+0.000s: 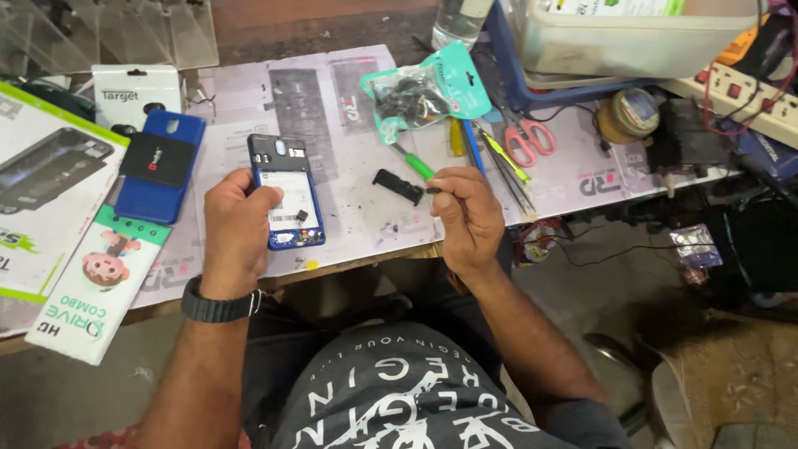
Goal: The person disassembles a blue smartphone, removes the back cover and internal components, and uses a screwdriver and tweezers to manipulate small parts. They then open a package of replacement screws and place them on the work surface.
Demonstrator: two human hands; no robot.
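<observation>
Two bare hands work at the near edge of a cluttered table (349, 100). The left hand (237, 224), a black watch (218, 308) on its wrist, is wrapped around the left side of an opened blue phone (287, 201), its back cover off and its white insides facing up; the phone rests on the table. The right hand (470, 218), well to the right of the phone, is closed around the handle of a green screwdriver (416, 165), whose shaft points up and left away from the phone. Between the phone and that hand lies a small black part (397, 185). Left of the phone lies a blue phone cover (162, 166). Far right of the phone sit pink-handled scissors (525, 140), and above them a teal packet (428, 91) of small parts.
</observation>
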